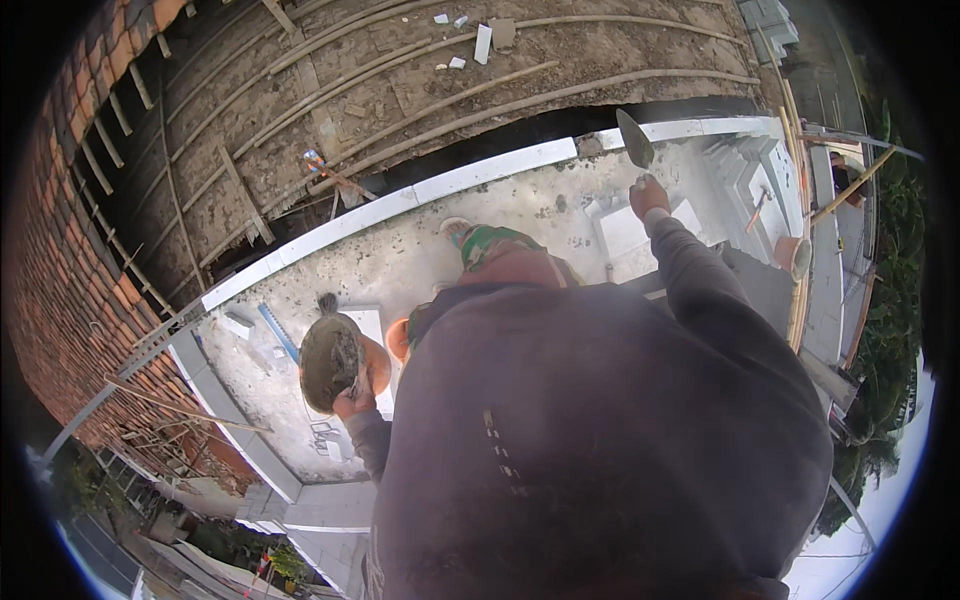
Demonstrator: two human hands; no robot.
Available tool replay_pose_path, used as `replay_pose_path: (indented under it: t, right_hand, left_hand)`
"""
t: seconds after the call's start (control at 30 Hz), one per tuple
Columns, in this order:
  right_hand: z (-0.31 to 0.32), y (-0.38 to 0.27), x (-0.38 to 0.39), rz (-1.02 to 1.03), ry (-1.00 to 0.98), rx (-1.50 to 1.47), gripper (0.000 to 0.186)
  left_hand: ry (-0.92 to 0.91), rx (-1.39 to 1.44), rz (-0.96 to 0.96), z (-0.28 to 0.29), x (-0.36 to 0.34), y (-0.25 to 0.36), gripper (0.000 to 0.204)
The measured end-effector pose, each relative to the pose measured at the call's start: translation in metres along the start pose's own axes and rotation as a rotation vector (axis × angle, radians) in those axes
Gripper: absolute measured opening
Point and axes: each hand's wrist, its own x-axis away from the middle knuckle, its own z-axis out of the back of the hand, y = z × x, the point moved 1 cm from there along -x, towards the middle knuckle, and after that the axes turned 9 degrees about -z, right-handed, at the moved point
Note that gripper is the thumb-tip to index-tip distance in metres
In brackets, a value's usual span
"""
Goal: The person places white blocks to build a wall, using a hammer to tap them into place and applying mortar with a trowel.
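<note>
My left hand (352, 400) grips the rim of an orange bucket (379, 367), tilted so that its opening shows. Wet grey mortar (325, 360) coats the inside. Out ahead on the right, my right hand (649, 195) is closed around the handle of a trowel (635, 140). The blade points away from me, over the low course of white blocks (490, 173) and a small grey gap in it. I cannot tell whether the blade touches the blocks. A second orange bucket (398, 339) is partly hidden by my body.
Stepped pale blocks (752, 180) stand at right, beside another bucket (793, 257). Loose white blocks (622, 232) and a long blue tool (278, 330) lie on the concrete floor (400, 265). Past the wall are bamboo poles (500, 105); a tiled roof (75, 270) slopes at left.
</note>
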Motion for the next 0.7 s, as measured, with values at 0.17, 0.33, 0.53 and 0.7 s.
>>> replay_pose_path:
  t: [0.17,0.33,0.53,0.7]
  right_hand:
    - [-0.091,0.156,0.079,-0.586,-0.173,-0.083,0.043]
    - [-0.145,0.164,0.207,0.125,-0.608,0.694,0.035]
    - [-0.138,0.177,0.296,-0.148,-0.582,0.372,0.042]
    - [-0.168,0.190,0.298,-0.320,-0.437,-0.069,0.031]
  left_hand:
    - [0.029,-0.382,-0.017,-0.029,0.004,-0.007,0.037]
    - [-0.083,-0.674,-0.032,-0.097,-0.013,-0.015,0.038]
    - [-0.308,-0.955,0.073,-0.192,-0.014,-0.091,0.039]
    - [-0.484,-1.143,0.062,-0.269,0.022,-0.147,0.040]
